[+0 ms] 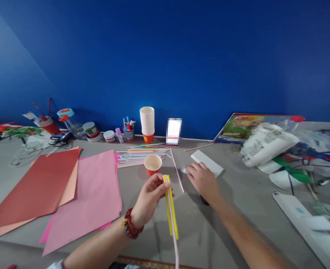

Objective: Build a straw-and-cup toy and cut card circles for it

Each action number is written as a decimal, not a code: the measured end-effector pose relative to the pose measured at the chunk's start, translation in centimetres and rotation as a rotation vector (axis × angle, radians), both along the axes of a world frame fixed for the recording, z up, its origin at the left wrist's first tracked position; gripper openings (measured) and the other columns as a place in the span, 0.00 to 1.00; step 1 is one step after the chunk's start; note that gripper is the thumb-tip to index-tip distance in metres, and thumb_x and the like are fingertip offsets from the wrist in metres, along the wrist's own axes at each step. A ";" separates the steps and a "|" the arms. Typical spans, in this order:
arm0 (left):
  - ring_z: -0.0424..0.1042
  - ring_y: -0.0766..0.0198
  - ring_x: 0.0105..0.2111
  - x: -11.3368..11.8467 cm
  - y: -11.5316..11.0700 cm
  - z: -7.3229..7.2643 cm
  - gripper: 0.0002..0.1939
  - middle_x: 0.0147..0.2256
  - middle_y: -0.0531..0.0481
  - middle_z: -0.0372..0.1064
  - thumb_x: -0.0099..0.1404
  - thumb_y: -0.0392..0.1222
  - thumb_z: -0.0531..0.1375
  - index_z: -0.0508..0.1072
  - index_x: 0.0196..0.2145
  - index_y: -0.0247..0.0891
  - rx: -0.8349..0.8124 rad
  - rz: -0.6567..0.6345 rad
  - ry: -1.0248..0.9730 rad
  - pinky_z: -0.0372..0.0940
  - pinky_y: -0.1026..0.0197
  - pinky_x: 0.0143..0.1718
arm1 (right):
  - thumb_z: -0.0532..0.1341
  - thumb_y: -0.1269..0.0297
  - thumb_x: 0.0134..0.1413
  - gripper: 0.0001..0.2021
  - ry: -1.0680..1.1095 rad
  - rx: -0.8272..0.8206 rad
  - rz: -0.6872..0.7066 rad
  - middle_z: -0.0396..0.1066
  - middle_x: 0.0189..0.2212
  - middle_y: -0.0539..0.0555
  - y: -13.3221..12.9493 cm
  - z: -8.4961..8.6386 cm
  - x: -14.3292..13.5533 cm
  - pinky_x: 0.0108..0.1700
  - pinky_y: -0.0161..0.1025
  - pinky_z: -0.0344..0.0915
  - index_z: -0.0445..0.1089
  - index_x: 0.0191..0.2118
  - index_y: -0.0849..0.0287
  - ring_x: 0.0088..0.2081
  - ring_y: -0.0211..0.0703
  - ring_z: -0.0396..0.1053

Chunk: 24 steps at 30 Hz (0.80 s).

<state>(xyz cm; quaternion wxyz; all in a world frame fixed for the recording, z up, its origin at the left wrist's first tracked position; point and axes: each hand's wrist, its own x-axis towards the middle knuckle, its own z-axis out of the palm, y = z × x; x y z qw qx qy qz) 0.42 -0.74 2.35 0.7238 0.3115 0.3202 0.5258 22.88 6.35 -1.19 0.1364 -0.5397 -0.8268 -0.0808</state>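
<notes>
Between the thumb and fingers of my left hand [155, 192] is a yellow strip [174, 216] with a pale pink straw [173, 233] lying along its middle. The straw reaches past the strip's lower end toward me. My right hand [202, 177] is low over the table, fingers curled down at a small, pale, roundish thing [185, 170] too blurred to name. A white sheet of paper [212, 164] lies just beyond that hand. Between the two hands a second pink straw [177, 170] rests on the table. A paper cup [153, 170] stands just past my left hand.
Several straws [137, 157] lie behind the cup. Red paper [39, 186] and pink paper [95, 194] cover the left side. Stacked cups [147, 121] and a blurred-out screen [174, 131] stand by the blue wall. Plastic bags [270, 144] and other supplies crowd the right.
</notes>
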 end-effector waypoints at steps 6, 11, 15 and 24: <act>0.68 0.69 0.31 0.0 0.0 0.1 0.12 0.33 0.54 0.66 0.60 0.39 0.68 0.67 0.35 0.38 0.084 0.024 0.016 0.65 0.64 0.36 | 0.61 0.68 0.58 0.09 -0.019 -0.015 -0.027 0.73 0.43 0.58 -0.3 -0.5 -0.2 0.39 0.41 0.64 0.74 0.44 0.55 0.42 0.50 0.70; 0.67 0.69 0.33 0.0 -0.1 0.0 0.11 0.33 0.54 0.66 0.60 0.39 0.67 0.67 0.35 0.39 0.133 0.054 0.039 0.63 0.64 0.37 | 0.62 0.60 0.60 0.08 0.300 -0.047 0.109 0.73 0.41 0.58 -2.4 2.7 -1.3 0.41 0.42 0.67 0.73 0.42 0.57 0.40 0.49 0.72; 0.65 0.70 0.33 -0.1 -0.3 -0.3 0.09 0.33 0.54 0.66 0.62 0.39 0.66 0.68 0.35 0.38 0.168 0.090 0.074 0.61 0.67 0.37 | 0.59 0.68 0.63 0.04 0.681 -0.033 0.338 0.75 0.35 0.53 -5.5 6.4 -4.0 0.42 0.39 0.67 0.71 0.39 0.55 0.38 0.43 0.72; 0.66 0.70 0.34 0.0 -0.4 0.0 0.08 0.33 0.54 0.68 0.61 0.38 0.66 0.69 0.33 0.37 0.248 0.170 0.086 0.63 0.67 0.40 | 0.58 0.74 0.61 0.06 0.737 0.022 0.372 0.75 0.33 0.53 -7.2 7.3 -7.0 0.42 0.42 0.65 0.71 0.39 0.56 0.35 0.44 0.70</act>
